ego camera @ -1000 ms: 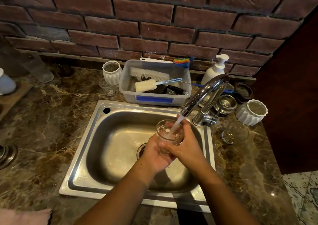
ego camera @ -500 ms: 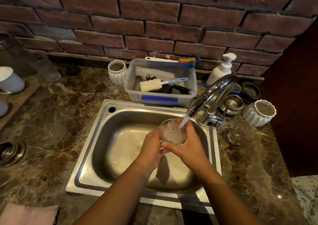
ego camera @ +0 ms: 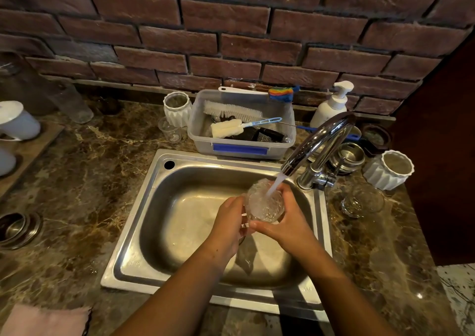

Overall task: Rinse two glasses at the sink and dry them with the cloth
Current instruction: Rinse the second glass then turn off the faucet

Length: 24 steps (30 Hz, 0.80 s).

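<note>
Water now fills the glass [ego camera: 264,204]; both hands [ego camera: 259,222] cup it under the tap [ego camera: 318,140]

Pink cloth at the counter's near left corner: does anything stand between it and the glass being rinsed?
Nothing visible does. Both hands hold the glass over the sink; only bare counter lies toward the cloth.

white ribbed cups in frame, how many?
2. One white ribbed cup stands left of the plastic tub by the wall; the other sits right of the tap. None visibly hidden.
</note>
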{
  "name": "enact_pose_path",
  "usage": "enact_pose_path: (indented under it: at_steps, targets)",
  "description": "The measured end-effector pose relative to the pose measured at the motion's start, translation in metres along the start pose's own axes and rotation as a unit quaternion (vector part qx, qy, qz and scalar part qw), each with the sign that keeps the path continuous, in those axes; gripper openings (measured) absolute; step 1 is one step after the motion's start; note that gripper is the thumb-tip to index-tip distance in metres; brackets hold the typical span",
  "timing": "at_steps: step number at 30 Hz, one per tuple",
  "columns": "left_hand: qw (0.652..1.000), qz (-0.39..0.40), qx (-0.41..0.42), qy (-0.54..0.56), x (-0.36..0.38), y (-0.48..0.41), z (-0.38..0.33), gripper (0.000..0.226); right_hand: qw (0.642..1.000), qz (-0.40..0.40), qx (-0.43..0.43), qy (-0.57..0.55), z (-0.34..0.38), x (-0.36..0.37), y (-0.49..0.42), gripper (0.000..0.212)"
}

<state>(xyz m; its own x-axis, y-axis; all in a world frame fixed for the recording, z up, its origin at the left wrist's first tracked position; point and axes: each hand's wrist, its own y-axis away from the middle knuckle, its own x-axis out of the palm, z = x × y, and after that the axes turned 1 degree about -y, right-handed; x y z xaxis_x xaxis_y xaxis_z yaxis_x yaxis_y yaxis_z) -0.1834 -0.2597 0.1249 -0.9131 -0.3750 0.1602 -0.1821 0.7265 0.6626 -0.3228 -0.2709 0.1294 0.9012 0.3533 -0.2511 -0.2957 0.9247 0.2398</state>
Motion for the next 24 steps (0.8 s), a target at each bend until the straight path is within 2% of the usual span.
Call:
enact_pose_path:
  at_steps: [2, 6, 9, 13, 24]
  targets:
    - [1.000, -0.002, -0.002, 0.006, 0.000, 0.001, 0.000, 0.025, 1.000, 0.020, -0.006, 0.010, -0.001, -0.001, 0.000, 0.090]
    - [1.000, -0.002, -0.001, 0.019, -0.003, 0.000, -0.001, 0.026, 1.000, 0.006, -0.016, 0.003, -0.004, -0.003, -0.004, 0.091]
    - [1.000, -0.002, -0.003, 0.011, -0.004, 0.001, 0.000, 0.029, 0.999, 0.039, -0.014, 0.016, -0.006, -0.002, -0.005, 0.087]
    - [1.000, -0.001, -0.012, 0.018, -0.004, -0.001, 0.001, 0.028, 1.000, 0.023, -0.010, 0.000, -0.010, -0.005, -0.009, 0.088]
    - [1.000, -0.001, -0.006, -0.001, -0.005, -0.005, 0.002, 0.027, 0.999, 0.041, 0.007, 0.022, -0.009, -0.005, -0.008, 0.091]
